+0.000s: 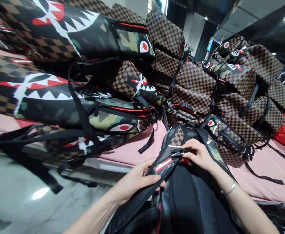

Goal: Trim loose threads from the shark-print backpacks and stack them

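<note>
A black backpack (185, 198) lies in front of me with its padded back panel facing up. My left hand (143, 177) is closed around one of its shoulder straps (170, 154), the thumb on top just below a red label (164, 165) under shiny clear film. Further up the same strap, my right hand (201, 155) pinches a small dark fitting (187, 150); its exact kind is partly hidden by the fingers. Near the top of the strap is a brown checkered patch (177, 138). A small red piece (186, 161) shows under the right fingers.
Checkered and camouflage shark-print backpacks (59, 94) are stacked at the left. More checkered bags (193, 78) are piled behind and at the right (244, 113), on a pink-covered table (123, 151). Loose black straps (76, 175) hang over its edge above the shiny floor (13, 182).
</note>
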Action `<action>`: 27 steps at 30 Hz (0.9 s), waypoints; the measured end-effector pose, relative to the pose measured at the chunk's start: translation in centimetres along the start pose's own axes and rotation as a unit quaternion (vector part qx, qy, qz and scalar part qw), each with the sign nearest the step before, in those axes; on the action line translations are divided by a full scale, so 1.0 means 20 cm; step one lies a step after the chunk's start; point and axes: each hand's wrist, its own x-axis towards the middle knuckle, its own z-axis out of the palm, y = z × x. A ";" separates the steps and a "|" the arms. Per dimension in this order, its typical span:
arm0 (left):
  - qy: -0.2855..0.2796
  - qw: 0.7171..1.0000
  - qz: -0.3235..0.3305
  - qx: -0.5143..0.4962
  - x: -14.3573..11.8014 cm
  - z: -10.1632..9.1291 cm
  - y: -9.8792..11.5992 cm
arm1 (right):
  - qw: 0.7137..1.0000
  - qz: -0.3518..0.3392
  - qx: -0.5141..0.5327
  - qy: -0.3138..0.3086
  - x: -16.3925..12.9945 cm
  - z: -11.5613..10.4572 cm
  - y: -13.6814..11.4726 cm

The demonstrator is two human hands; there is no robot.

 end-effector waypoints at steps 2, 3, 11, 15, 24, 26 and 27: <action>0.019 0.999 -0.009 -0.048 0.00 0.00 0.00 | 0.999 -0.028 -0.039 0.015 -0.02 -0.01 0.04; 0.033 0.997 -0.013 -0.070 0.00 0.00 0.00 | 0.998 -0.036 -0.047 0.016 -0.03 -0.02 0.05; 0.070 0.988 -0.014 -0.138 0.02 0.05 0.00 | 0.990 -0.116 -0.071 -0.030 -0.02 0.00 0.04; 0.065 0.988 -0.015 -0.141 0.03 0.05 -0.01 | 0.986 -0.125 -0.093 -0.063 0.01 0.01 0.03; 0.068 0.988 -0.018 -0.140 0.01 0.07 0.01 | 0.977 -0.156 -0.113 -0.087 0.01 0.02 0.02; 0.060 0.988 -0.016 -0.141 0.01 0.08 0.02 | 0.972 -0.172 -0.121 -0.106 0.01 0.03 -0.02; 0.058 0.988 -0.016 -0.140 0.01 0.09 0.02 | 0.969 -0.182 -0.124 -0.115 0.01 0.03 -0.03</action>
